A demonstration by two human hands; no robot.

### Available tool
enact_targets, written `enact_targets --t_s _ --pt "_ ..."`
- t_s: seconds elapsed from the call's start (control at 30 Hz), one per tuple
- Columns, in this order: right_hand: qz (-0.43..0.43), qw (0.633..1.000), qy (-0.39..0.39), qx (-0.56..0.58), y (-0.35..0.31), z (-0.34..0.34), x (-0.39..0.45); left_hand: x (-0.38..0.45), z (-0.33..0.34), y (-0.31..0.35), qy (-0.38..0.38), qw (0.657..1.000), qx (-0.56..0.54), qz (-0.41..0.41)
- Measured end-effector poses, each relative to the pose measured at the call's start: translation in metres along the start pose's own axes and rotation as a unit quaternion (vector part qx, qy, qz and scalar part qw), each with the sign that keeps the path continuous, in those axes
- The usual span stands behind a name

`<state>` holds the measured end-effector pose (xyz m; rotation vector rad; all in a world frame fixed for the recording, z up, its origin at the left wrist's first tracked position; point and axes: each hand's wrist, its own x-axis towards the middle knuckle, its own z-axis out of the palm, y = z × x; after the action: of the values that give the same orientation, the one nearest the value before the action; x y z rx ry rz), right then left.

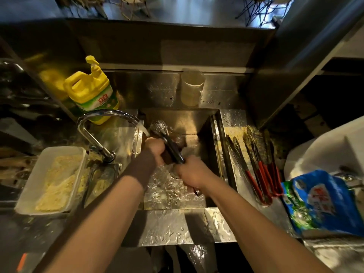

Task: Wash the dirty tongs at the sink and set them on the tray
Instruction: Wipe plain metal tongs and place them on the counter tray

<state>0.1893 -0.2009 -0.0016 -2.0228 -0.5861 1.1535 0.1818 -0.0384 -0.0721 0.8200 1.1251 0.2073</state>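
A pair of steel tongs (166,138) is held over the sink (197,123), its perforated tip up under the water stream from the curved faucet (102,117). My right hand (194,171) grips the tongs' handle end. My left hand (155,148) is closed around the tongs' middle, in the water. Several dirty tongs with red handles (256,164) lie on the wet counter right of the sink. A white tray (51,180) with yellowish residue sits on the left counter.
A yellow dish-soap jug (92,91) stands behind the faucet. A clear plastic cup (192,87) stands on the ledge behind the sink. A blue plastic bag (323,201) lies at the right, next to a white container (325,150). A small steel dish (100,182) sits beside the tray.
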Motion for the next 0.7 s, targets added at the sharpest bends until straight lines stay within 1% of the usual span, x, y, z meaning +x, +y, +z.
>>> enact_targets --t_s 0.07,0.17,0.27,0.37,0.5,0.6,0.7 --pt "-0.011 1.000 0.006 -0.016 -0.001 -0.001 -0.002 -0.005 0.002 -0.001 -0.008 1.000 0.003 0.003" --pt "-0.001 1.000 -0.011 -0.020 0.000 -0.001 -0.007 -0.003 -0.002 -0.002 0.007 1.000 -0.002 0.012" --pt "-0.003 0.999 0.007 -0.032 0.000 -0.002 -0.008 -0.009 -0.002 -0.002 -0.012 1.000 -0.004 0.014" --pt "0.007 0.999 -0.005 -0.042 0.001 -0.002 -0.010 -0.004 -0.006 -0.001 0.019 0.999 -0.016 0.024" --pt "-0.003 0.999 0.030 -0.020 0.001 0.002 -0.010 -0.009 -0.001 -0.006 -0.028 1.000 0.004 0.013" --pt "0.017 0.999 0.028 -0.034 0.000 0.002 -0.010 -0.009 0.000 -0.009 -0.018 0.999 -0.007 0.028" --pt "0.006 0.999 0.029 -0.019 -0.007 0.005 -0.009 -0.014 -0.002 -0.008 -0.052 0.998 -0.010 0.030"
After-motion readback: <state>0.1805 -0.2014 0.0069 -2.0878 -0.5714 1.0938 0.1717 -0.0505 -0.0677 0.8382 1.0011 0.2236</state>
